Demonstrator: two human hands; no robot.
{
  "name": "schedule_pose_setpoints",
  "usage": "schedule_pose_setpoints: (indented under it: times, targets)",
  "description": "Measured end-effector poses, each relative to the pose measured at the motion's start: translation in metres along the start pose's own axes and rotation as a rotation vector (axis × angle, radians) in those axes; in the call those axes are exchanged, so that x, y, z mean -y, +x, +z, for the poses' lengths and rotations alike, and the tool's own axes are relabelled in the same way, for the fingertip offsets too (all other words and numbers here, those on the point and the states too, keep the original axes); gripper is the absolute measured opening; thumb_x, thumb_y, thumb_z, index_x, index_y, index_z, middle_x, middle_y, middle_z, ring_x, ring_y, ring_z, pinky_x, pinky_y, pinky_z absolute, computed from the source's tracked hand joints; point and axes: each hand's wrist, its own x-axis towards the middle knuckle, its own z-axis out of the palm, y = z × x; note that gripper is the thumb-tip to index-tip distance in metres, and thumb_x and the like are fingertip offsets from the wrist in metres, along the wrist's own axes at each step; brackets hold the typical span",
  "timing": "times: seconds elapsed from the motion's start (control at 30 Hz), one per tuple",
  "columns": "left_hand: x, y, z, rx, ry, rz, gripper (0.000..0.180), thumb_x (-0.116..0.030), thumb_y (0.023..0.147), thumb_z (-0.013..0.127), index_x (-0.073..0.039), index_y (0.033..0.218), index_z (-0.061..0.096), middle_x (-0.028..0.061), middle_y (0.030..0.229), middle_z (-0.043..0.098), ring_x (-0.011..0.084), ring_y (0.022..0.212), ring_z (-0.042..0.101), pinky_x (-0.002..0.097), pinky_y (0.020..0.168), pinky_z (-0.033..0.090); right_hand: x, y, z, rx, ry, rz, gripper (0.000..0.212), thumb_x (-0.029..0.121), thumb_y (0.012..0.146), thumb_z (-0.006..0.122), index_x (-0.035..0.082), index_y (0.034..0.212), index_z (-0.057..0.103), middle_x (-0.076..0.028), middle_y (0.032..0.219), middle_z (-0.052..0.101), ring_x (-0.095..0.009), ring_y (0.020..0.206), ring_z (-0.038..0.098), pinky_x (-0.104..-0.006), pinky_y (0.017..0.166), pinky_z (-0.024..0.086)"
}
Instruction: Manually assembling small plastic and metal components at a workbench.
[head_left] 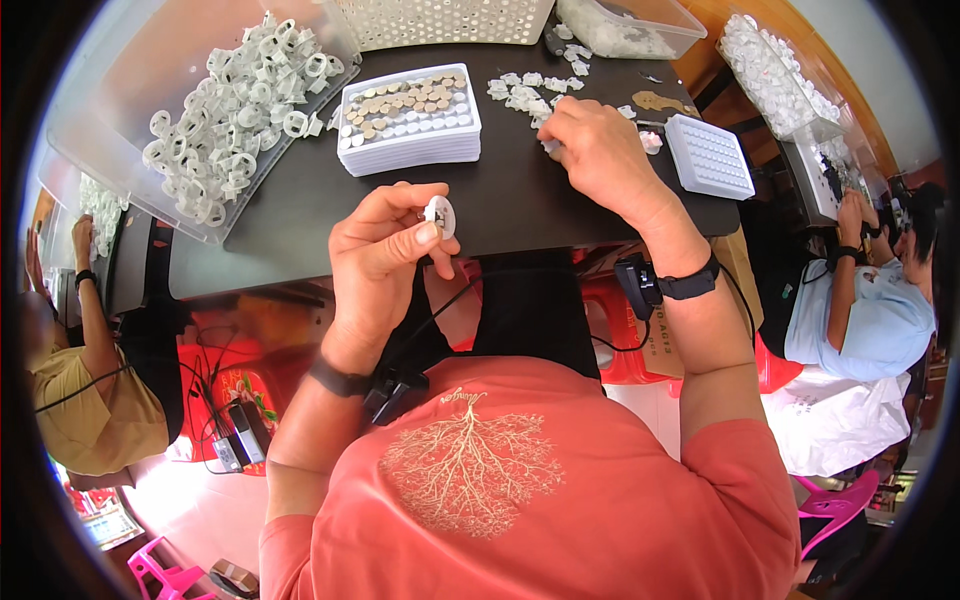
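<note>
Near the front edge of the table [505,210], we pinch a round white piece [440,213] in our left hand [380,245], bare tabletop separating it from our right hand [608,158], curled beside loose white parts [527,98], its grip unclear.

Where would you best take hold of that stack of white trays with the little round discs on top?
Probably by the left and right side walls of the stack of white trays, low down, coming from both sides at once: it is a layered block, and the small round discs lie uncovered on top, so keep it level.
</note>
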Motion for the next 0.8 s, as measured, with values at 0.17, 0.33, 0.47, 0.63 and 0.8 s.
schedule_pose_setpoints:
  times: [0.17, 0.33, 0.47, 0.63, 0.8]
  targets:
    - [-0.001, 0.000, -0.003, -0.014, -0.042, -0.024, 0.033, -0.007, 0.089, 0.071, 0.008, 0.118, 0.064, 0.0147, 0.094, 0.067, 0.0203, 0.076, 0.068, 0.0296, 0.060, 0.056, 0.008, -0.001, -0.009, -0.203, 0.095, -0.124, 0.017, -0.001, 0.074, 0.069, 0.010, 0.086, 0.069, -0.002, 0.090, 0.064, -0.023, 0.089, 0.063, -0.0372, 0.074, 0.044]
    - [-0.002, 0.001, -0.003, -0.007, -0.033, -0.026, 0.034, -0.006, 0.089, 0.071, 0.008, 0.119, 0.064, 0.0145, 0.094, 0.068, 0.0205, 0.076, 0.068, 0.0294, 0.060, 0.056, 0.011, -0.006, -0.011, -0.190, 0.032, 0.016, 0.011, 0.006, 0.074, 0.072, 0.010, 0.084, 0.070, -0.003, 0.089, 0.064, -0.025, 0.089, 0.063, -0.0390, 0.075, 0.045]
    - [-0.003, 0.002, 0.000, -0.009, -0.032, -0.042, 0.034, -0.006, 0.089, 0.071, 0.008, 0.119, 0.064, 0.0149, 0.095, 0.068, 0.0207, 0.076, 0.068, 0.0294, 0.060, 0.056, 0.023, -0.011, -0.001, -0.088, -0.045, 0.055, 0.009, 0.013, 0.077, 0.075, 0.009, 0.081, 0.069, -0.006, 0.088, 0.064, -0.027, 0.089, 0.063, -0.0410, 0.076, 0.045]
    - [-0.002, 0.003, -0.002, -0.008, -0.042, -0.059, 0.033, -0.007, 0.091, 0.070, 0.008, 0.119, 0.064, 0.0154, 0.096, 0.068, 0.0215, 0.075, 0.068, 0.0298, 0.061, 0.056, 0.018, -0.009, 0.002, -0.068, 0.071, 0.149, 0.012, 0.013, 0.078, 0.076, 0.009, 0.082, 0.066, -0.006, 0.089, 0.064, -0.028, 0.090, 0.062, -0.0410, 0.076, 0.044]
    - [-0.005, 0.002, -0.003, -0.026, -0.054, -0.082, 0.032, -0.009, 0.092, 0.068, 0.008, 0.120, 0.063, 0.0161, 0.098, 0.068, 0.0224, 0.077, 0.068, 0.0306, 0.061, 0.057, 0.024, -0.013, 0.005, -0.139, 0.239, 0.163, 0.015, 0.008, 0.076, 0.075, 0.008, 0.082, 0.062, -0.005, 0.086, 0.064, -0.028, 0.089, 0.062, -0.0401, 0.074, 0.043]
